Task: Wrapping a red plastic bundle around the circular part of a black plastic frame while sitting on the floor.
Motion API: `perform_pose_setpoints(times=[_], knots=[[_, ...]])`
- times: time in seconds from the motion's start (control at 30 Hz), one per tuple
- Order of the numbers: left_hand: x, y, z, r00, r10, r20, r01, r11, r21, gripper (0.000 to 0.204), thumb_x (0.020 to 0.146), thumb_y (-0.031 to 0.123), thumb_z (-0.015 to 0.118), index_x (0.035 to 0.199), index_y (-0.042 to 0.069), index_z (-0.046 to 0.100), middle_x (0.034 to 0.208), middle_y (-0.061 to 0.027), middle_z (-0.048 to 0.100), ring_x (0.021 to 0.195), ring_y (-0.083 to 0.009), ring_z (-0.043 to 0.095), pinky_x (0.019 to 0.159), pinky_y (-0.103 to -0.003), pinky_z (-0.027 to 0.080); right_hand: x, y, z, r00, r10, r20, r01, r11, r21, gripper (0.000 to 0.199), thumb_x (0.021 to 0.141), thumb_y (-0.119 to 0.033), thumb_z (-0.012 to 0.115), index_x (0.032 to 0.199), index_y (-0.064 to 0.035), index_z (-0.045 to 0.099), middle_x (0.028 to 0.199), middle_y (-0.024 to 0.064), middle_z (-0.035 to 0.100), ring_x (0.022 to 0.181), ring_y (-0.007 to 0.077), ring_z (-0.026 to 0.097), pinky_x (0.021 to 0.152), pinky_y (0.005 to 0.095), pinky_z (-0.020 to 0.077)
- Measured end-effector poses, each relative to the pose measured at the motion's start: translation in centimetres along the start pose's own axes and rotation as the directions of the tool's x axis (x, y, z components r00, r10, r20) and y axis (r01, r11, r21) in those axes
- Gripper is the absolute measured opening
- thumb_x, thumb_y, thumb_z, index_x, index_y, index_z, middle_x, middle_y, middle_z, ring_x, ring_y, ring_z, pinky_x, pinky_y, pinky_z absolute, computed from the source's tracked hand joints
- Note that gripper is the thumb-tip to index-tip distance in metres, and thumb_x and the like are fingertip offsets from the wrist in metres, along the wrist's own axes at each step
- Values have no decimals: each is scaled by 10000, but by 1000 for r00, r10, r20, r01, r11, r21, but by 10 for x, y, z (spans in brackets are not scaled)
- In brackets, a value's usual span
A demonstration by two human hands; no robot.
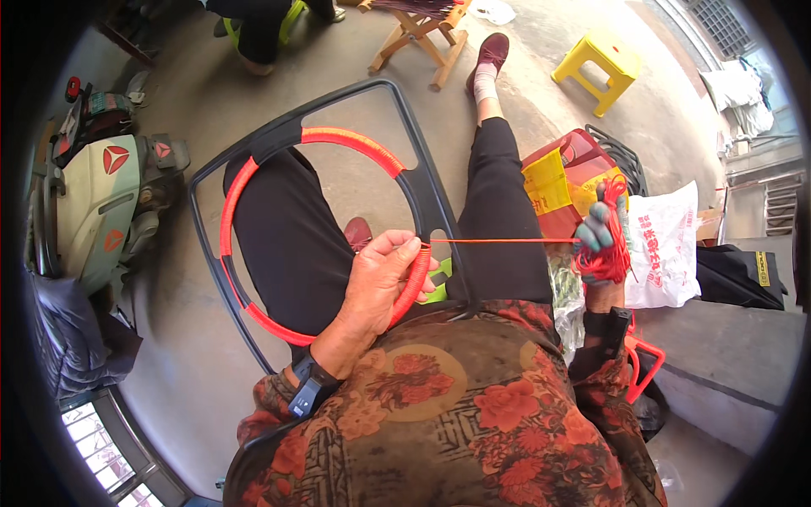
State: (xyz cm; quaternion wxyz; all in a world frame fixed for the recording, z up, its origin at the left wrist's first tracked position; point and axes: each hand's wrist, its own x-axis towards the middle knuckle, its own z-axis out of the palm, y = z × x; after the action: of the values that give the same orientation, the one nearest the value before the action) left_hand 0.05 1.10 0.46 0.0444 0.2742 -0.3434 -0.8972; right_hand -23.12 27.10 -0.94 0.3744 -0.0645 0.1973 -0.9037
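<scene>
While the big black frame (431, 198) rests over the person's black trousers (500, 198), the ring (351, 138) inside it is where the work's at, mostly covered in red-orange cord but with some bare dark stretches, one just above the left hand. That left hand (380, 279) is bare and pinching the ring where the wrapping stops. The right hand (596, 230), in a greyish glove, is closed around a messy bundle of red cord (621, 245), and a single strand (507, 241) runs tight between them.

My read: they're mid-wrap, winding turn by turn. Next move probably calls for passing the bundle around the ring and pulling snug, left thumb pinning the last turn.

Hard to make out: somebody up top (258, 34) is cut off, the frame's near edge disappears behind the flowery shirt (405, 422), some left fingers hide behind the ring, and can't tell where the strand leaves the bundle.
</scene>
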Motion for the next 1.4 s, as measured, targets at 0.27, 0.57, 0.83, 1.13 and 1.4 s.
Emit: perform_pose_setpoints(times=[0.27, 0.57, 0.83, 1.13, 1.4], knots=[[-1, 3, 6, 999, 16, -38, -12, 995, 100, 108, 950, 141, 524, 968, 37, 543, 807, -157, 658, 572, -192, 653, 473, -265, 555, 59, 18, 50, 860, -370, -351, 314, 926, -208, 345, 958, -347, 509, 1120, -42, 517, 814, 32, 549, 606, 86, 503, 555, 239, 457], [-4, -6, 0, 962, 269, -32, -235, 887, 396, 53, 894, 55, 607, 930, 22, 587, 942, -81, 630, 859, -109, 588, 748, -228, 475, 88, 117, 168, 773, 255, 581, 626, -455, -633, 529, 711, -11, 601, 1232, -52, 517, 1067, 159, 599, 953, 313, 618, 924, 359, 463], [-7, 1, 11, 909, 410, -73, -277, 726, 629, 102, 848, 56, 670, 917, -3, 623, 1028, -29, 568, 981, -95, 524, 839, -244, 428, 98, 175, 161, 340, 707, 620, 858, -503, 104, 122, 669, -223, 635, 681, -110, 680, 1105, 82, 635, 1247, 268, 468, 1075, 544, 290], [-2, -6, 0, 973, 229, -10, -212, 916, 341, 93, 907, 63, 561, 962, 10, 507, 845, -7, 585, 741, -39, 541, 655, -205, 457, 78, 100, 146, 686, 426, 590, 727, -371, -577, 429, 607, -103, 710, 1021, -113, 601, 1198, 98, 542, 1180, 342, 474, 997, 470, 360], [7, -5, -5, 993, 114, 27, -115, 992, 55, 117, 949, 164, 550, 929, 49, 559, 846, -41, 615, 736, -95, 620, 657, -247, 554, 25, 125, 110, 652, 403, 642, 744, -503, -441, 444, 589, -175, 771, 1007, -133, 627, 1206, 92, 561, 1182, 316, 500, 983, 468, 391]])
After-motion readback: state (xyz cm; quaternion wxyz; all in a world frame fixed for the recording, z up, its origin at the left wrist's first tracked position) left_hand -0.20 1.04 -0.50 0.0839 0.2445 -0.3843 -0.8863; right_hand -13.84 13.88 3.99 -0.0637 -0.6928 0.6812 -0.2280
